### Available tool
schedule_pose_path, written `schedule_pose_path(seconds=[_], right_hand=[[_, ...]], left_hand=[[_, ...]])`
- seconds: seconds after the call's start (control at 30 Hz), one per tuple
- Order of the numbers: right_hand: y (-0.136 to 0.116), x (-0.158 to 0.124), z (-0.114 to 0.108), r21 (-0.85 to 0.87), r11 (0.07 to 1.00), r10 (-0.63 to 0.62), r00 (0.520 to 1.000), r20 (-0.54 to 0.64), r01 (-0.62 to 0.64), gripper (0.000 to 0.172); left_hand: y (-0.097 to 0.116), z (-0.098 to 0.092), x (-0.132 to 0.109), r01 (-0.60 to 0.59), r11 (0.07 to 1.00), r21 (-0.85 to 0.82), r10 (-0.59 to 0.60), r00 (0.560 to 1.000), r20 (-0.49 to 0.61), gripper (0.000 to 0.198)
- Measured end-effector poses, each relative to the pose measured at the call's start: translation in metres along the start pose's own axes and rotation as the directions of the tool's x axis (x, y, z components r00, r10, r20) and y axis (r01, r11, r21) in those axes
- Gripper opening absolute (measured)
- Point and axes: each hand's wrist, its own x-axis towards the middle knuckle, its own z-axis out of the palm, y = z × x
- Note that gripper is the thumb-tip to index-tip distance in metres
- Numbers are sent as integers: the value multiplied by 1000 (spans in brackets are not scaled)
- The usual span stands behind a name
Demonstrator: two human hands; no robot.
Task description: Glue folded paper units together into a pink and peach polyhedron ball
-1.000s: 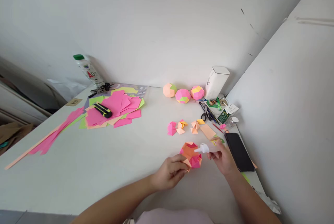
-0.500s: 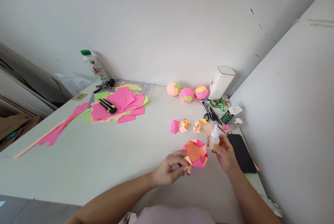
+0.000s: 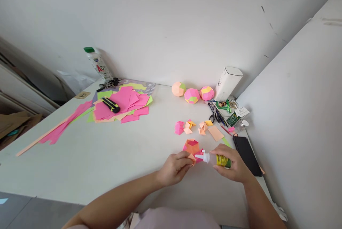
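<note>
My left hand [image 3: 175,167] pinches the near left edge of an orange and pink folded paper piece [image 3: 191,146], which is open like a bowl. In my right hand [image 3: 233,165] is a small glue bottle [image 3: 220,160] with a yellow and green label, tipped on its side. Its white nozzle points left, at the paper beside my left fingertips. Small folded units, pink [image 3: 179,127], orange-yellow [image 3: 189,126] and peach [image 3: 203,127], lie just beyond, beside a flat peach paper piece [image 3: 216,133].
Three paper balls [image 3: 191,95] stand by the wall near a white box [image 3: 228,83]. Scissors, pens and a black pouch [image 3: 248,156] lie right. Left are pink sheets [image 3: 121,102], a cutter [image 3: 111,104], paper strips [image 3: 64,127] and a bottle [image 3: 98,66].
My right hand has tipped the glue bottle from upright to sideways, bringing its nozzle to the paper. The folded piece has turned and shifted slightly left in my left hand.
</note>
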Motion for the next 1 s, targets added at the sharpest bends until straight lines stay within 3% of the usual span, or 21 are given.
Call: schedule_pose_path(seconds=[0.5, 0.87, 1.0], right_hand=[[5, -2, 7, -70, 998, 1, 997, 77, 4, 36], [4, -1, 14, -88, 996, 5, 993, -114, -16, 32], [4, -2, 12, -72, 997, 13, 992, -129, -23, 30]], left_hand=[[0, 2, -1, -10, 997, 82, 12, 1000, -14, 21], [-1, 2, -1, 0, 1000, 10, 1, 1000, -12, 19], [-1, 1, -1, 4, 1000, -20, -5, 1000, -15, 20]])
